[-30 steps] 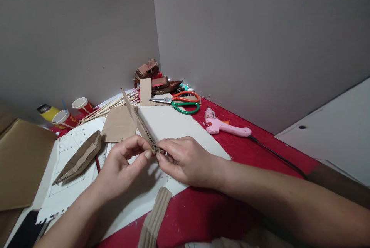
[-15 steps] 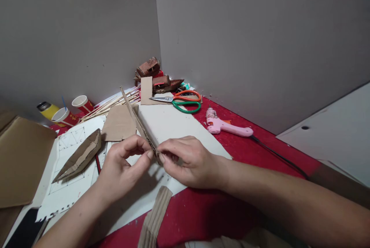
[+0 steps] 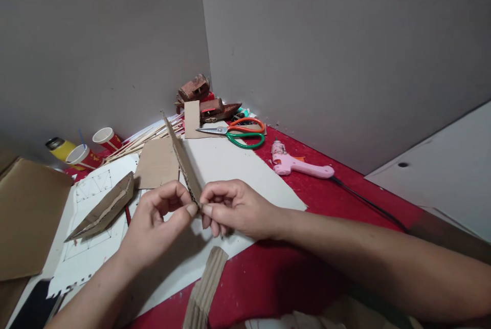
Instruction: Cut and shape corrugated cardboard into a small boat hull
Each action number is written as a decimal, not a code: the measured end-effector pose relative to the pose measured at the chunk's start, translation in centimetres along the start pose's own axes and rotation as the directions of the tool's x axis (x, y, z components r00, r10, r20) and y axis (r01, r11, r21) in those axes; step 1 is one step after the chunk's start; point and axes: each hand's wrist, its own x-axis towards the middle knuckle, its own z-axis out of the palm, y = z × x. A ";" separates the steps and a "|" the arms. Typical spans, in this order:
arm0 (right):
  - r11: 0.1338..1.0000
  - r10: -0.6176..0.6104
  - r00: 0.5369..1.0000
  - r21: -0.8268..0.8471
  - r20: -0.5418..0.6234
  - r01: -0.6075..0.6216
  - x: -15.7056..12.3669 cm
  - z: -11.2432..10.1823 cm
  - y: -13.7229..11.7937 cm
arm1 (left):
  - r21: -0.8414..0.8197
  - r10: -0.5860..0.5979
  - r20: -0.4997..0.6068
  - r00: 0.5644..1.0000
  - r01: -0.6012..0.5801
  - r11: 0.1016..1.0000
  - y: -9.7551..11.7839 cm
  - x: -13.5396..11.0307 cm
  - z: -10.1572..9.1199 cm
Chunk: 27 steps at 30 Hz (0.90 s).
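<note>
A long narrow strip of corrugated cardboard (image 3: 180, 157) stands on edge and points away from me, raised a little over a white sheet (image 3: 226, 165). My left hand (image 3: 155, 226) pinches its near end between thumb and forefinger. My right hand (image 3: 233, 209) pinches the same end from the other side, its fingertips meeting those of the left. A folded boat-shaped cardboard piece (image 3: 102, 209) lies to the left on a paper with drawn lines (image 3: 90, 237).
Orange and green scissors (image 3: 236, 132) and a pink glue gun (image 3: 297, 165) with its black cord lie on the red table (image 3: 276, 278). Paper cups (image 3: 107, 138), wooden sticks (image 3: 146, 137), brown model pieces (image 3: 203, 99) and flat cardboard (image 3: 23, 211) ring the sheet. A ribbed cardboard strip (image 3: 205, 290) lies near me.
Both hands have lifted the near end of the cardboard strip slightly and brought it closer to me; my right fingers have curled tighter onto it.
</note>
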 end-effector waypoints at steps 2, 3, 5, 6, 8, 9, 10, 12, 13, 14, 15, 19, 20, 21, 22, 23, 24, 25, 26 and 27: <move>0.995 0.044 0.999 0.083 0.032 -0.047 0.2 0.1 0.4 | -0.058 -0.055 0.013 0.998 0.055 0.997 -0.3 0.2 -0.2; 0.994 0.046 0.998 0.095 0.037 -0.049 0.2 0.1 0.5 | -0.085 -0.071 0.020 0.997 0.072 0.994 -0.5 0.3 -0.2; 0.995 0.041 0.998 0.094 0.046 -0.045 0.3 0.0 0.6 | -0.128 -0.088 0.034 0.996 0.091 0.988 -0.8 0.4 -0.3; 0.995 0.039 0.998 0.090 0.053 -0.044 0.3 0.0 0.7 | -0.140 -0.094 0.040 0.995 0.099 0.985 -1.0 0.5 -0.3; 0.995 0.037 0.997 0.087 0.060 -0.042 0.3 -0.1 0.6 | -0.146 -0.105 0.052 0.993 0.111 0.983 -1.3 0.5 -0.4; 0.995 0.039 0.997 0.088 0.063 -0.045 0.4 -0.1 0.5 | -0.146 -0.109 0.057 0.992 0.116 0.982 -1.4 0.5 -0.4; 0.994 0.046 0.997 0.095 0.064 -0.052 0.5 -0.2 0.4 | -0.143 -0.112 0.061 0.992 0.119 0.983 -1.4 0.5 -0.4; 0.989 0.072 0.995 0.121 0.069 -0.080 0.7 -0.2 0.3 | -0.127 -0.111 0.066 0.992 0.118 0.985 -1.5 0.4 -0.5; 0.986 0.085 0.993 0.134 0.076 -0.095 0.7 -0.3 0.2 | -0.113 -0.105 0.063 0.992 0.112 0.987 -1.4 0.4 -0.6; 0.984 0.096 0.992 0.143 0.084 -0.107 0.8 -0.3 0.1 | -0.095 -0.098 0.054 0.994 0.103 0.990 -1.4 0.4 -0.6; 0.982 0.103 0.991 0.149 0.090 -0.116 0.9 -0.3 0.1 | -0.071 -0.087 0.041 0.995 0.090 0.993 -1.3 0.4 -0.7; 0.978 0.112 0.988 0.165 0.107 -0.129 1.1 -0.4 0.1 | 0.043 -0.015 -0.016 1.000 0.015 0.999 -0.6 0.3 -0.8; 0.976 0.114 0.987 0.175 0.113 -0.132 1.2 -0.4 0.2 | 0.058 -0.004 -0.015 1.000 0.005 0.998 -0.5 0.3 -0.9; 0.973 0.115 0.986 0.188 0.123 -0.137 1.2 -0.5 0.2 | 0.062 -0.002 -0.007 1.000 0.003 0.998 -0.5 0.3 -0.9; 0.969 0.116 0.984 0.202 0.132 -0.141 1.3 -0.5 0.2 | 0.056 -0.011 0.005 1.000 0.011 0.998 -0.4 0.3 -1.0; 0.965 0.116 0.983 0.219 0.139 -0.145 1.3 -0.5 0.3 | 0.043 -0.025 0.017 1.000 0.025 0.999 -0.5 0.3 -1.1; 0.960 0.117 0.982 0.235 0.146 -0.149 1.3 -0.5 0.3 | 0.029 -0.040 0.028 0.999 0.039 0.999 -0.6 0.4 -1.2; 0.956 0.116 0.982 0.250 0.151 -0.152 1.3 -0.5 0.3 | 0.016 -0.052 0.037 0.998 0.052 0.999 -0.7 0.4 -1.3; 0.953 0.115 0.981 0.261 0.156 -0.154 1.4 -0.6 0.3 | 0.004 -0.059 0.042 0.997 0.059 0.998 -0.8 0.5 -1.4; 0.951 0.114 0.980 0.269 0.160 -0.154 1.4 -0.6 0.3 | -0.003 -0.062 0.047 0.997 0.063 0.998 -0.9 0.5 -1.5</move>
